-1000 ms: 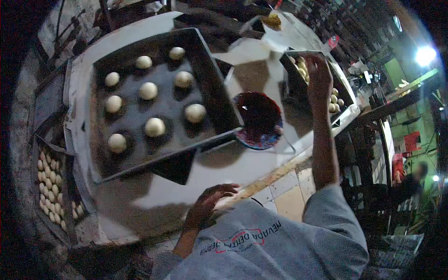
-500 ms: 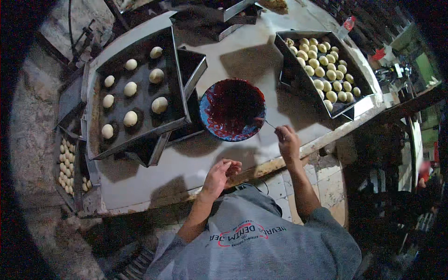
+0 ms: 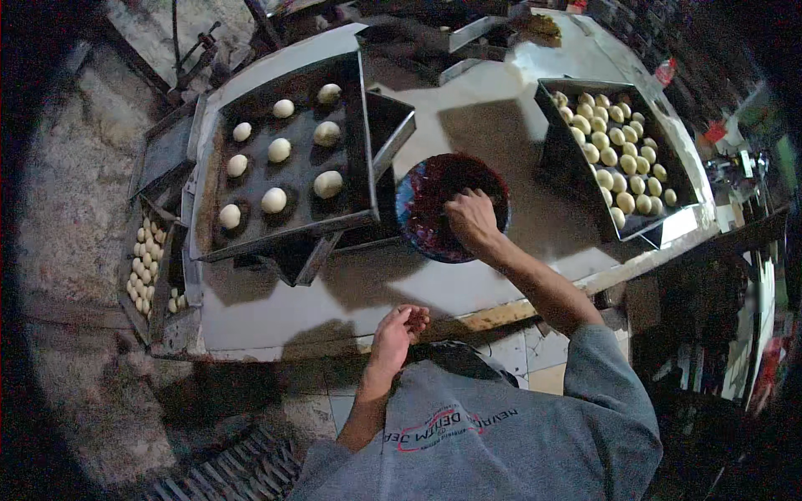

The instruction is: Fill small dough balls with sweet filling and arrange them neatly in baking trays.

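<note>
My right hand (image 3: 470, 219) is down inside a round bowl (image 3: 418, 213) of dark red filling at the middle of the metal table (image 3: 276, 305). Its fingers are curled shut, and whatever they grip is hidden under the hand. My left hand (image 3: 399, 330) hovers palm up at the table's front edge with its fingers loosely curled; I cannot tell whether it holds anything. A dark tray (image 3: 347, 125) with several spaced dough balls (image 3: 274, 199) lies left of the bowl. To the right is another tray (image 3: 668, 227) packed with small dough balls (image 3: 618, 179).
Empty trays (image 3: 393, 117) are stacked under and behind the left tray. A rack (image 3: 149, 259) with several small dough balls sits low beside the table's left end. More trays (image 3: 468, 33) and clutter stand at the back. Dark shelves are to the right.
My right hand came back from the right tray, gripped a thin spoon-like handle at the bowl's edge, then moved into the bowl. My left hand stayed at the table's front edge.
</note>
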{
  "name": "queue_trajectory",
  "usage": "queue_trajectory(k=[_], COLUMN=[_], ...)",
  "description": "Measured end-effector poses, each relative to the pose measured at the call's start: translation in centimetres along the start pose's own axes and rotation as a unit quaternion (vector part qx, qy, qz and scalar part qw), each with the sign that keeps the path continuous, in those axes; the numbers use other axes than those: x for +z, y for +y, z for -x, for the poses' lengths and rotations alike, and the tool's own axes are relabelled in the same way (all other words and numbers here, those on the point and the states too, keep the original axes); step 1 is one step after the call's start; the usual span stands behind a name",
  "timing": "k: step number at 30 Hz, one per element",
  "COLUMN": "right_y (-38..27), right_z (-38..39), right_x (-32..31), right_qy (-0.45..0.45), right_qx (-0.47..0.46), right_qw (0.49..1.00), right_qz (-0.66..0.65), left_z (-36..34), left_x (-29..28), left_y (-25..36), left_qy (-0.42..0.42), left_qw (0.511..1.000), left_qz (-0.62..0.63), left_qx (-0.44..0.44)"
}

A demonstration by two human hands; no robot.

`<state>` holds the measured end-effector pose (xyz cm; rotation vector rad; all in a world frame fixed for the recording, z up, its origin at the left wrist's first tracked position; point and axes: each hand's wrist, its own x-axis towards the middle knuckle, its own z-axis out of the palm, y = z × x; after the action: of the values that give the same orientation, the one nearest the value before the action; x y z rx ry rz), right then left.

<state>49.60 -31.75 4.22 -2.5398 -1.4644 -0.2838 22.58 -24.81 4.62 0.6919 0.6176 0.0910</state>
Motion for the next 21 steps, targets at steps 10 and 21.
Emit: queue_trajectory(k=[10,21], right_y=[2.3,-7.9], right_z=[0.5,-5.5], right_x=[-1.6,-14.2], right_qy=[-0.02,0.082], right_qx=[0.134,0.163], right_qw=[0.914,0.838], right_qz=[-0.383,-0.514], left_z=[-1.8,-3.6], left_x=[-4.9,-12.2], left_y=[1.8,8.4], left_qy=[-0.048,-0.205], left_qw=[0.999,0.972], left_qz=[0.013,-0.043], left_qx=[-0.013,-0.109])
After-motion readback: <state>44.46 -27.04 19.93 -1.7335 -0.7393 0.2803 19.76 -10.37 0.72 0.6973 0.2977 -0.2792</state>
